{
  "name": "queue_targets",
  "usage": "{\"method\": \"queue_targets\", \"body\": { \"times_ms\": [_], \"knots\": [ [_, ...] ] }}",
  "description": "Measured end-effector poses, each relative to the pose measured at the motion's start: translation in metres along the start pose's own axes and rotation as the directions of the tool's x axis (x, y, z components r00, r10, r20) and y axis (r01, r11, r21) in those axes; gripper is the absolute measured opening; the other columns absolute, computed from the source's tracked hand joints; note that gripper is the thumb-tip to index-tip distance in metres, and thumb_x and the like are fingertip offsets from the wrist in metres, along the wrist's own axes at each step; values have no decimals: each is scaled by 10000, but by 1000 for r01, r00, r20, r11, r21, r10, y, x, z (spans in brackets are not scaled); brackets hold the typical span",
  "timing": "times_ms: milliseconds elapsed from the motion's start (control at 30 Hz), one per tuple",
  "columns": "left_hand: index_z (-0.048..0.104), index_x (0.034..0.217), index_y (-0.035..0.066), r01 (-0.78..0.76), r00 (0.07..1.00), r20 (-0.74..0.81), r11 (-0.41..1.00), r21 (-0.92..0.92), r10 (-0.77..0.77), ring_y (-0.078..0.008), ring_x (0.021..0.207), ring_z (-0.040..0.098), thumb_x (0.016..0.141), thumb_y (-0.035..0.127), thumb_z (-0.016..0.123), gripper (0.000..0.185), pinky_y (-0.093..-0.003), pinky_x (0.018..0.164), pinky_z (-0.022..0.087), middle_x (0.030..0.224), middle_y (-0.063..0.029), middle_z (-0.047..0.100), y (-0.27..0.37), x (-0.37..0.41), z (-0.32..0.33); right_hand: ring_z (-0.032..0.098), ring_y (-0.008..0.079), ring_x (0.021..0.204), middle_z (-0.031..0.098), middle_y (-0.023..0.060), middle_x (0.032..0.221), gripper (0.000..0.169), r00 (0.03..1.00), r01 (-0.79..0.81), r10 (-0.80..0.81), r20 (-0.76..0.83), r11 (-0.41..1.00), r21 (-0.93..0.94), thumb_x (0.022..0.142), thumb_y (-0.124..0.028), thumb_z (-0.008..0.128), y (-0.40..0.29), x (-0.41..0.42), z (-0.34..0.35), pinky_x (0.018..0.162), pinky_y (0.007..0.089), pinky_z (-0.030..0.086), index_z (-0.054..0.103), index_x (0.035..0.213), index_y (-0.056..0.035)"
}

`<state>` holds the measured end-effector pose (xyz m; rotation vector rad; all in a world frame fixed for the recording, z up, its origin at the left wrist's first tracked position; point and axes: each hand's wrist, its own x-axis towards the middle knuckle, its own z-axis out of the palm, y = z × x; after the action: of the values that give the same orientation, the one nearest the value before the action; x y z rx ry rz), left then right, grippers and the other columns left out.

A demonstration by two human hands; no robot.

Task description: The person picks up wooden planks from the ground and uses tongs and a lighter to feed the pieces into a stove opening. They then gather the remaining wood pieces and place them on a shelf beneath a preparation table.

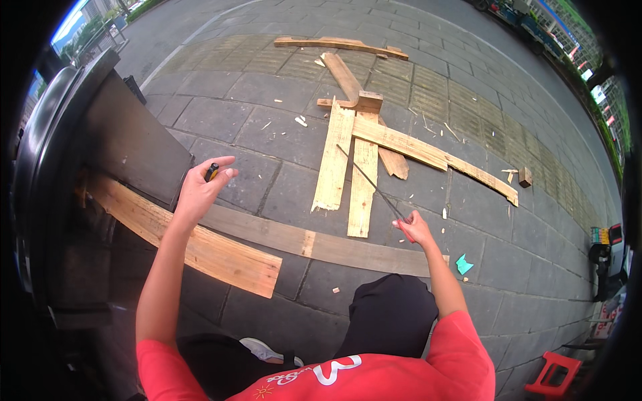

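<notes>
My left hand (pixel 203 188) is raised beside the dark metal box at left, closed around a small black-and-yellow object (pixel 212 172), perhaps a tool handle; most of it is hidden by my palm. In my right hand (pixel 415 228) are long, thin dark metal tongs (pixel 373 185) with red grips. They reach across toward a pale broken board (pixel 334 155), their tips over it. Beside that board lie another pale plank (pixel 363 190) and a long splintered board (pixel 401 143). Under my left forearm, a wide plank (pixel 235 265) runs into the box's opening.
The dark metal box (pixel 135 130) stands at left. A long grey board (pixel 351 253) crosses the paving before my knees. Farther off lie a curved timber piece (pixel 341 44) and a wooden block (pixel 370 102). A teal scrap (pixel 464 264) and red stool (pixel 553 373) are at right.
</notes>
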<state>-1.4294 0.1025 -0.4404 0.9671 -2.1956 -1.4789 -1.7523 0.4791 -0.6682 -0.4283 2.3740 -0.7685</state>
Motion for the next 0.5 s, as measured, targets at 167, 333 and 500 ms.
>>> {"method": "queue_targets", "body": {
  "times_ms": [167, 333, 500],
  "knots": [
    [626, 1167, 15, -39, 999, -31, 999, -1, 39, -44, 739, 493, 881, 165, 642, 324, -222, 667, 431, 919, -35, 676, -12, 5, 12, 585, 117, 634, 601, 81, 787, 530, 998, 66, -67, -5, 964, 259, 655, -326, 866, 21, -8, 6, 521, 252, 505, 461, 846, -42],
    [624, 1172, 9, 21, 998, -57, 994, 104, -15, -58, 749, 520, 842, 248, 687, 413, -244, 672, 446, 904, -45, 674, -24, 15, 17, 557, 72, 626, 591, 28, 733, 416, 983, 154, -182, 26, 891, 428, 719, -208, 835, 9, -34, -5, 516, 221, 456, 472, 853, -54],
    [588, 1225, -2, 27, 990, -140, 947, 321, 20, -177, 839, 629, 776, 448, 716, 649, -320, 756, 486, 952, -132, 684, -46, 41, 21, 470, 46, 555, 518, -36, 658, 369, 956, 156, -248, 157, 882, 445, 750, -199, 802, -18, -58, -60, 467, 202, 359, 475, 873, -79]
  ]
}}
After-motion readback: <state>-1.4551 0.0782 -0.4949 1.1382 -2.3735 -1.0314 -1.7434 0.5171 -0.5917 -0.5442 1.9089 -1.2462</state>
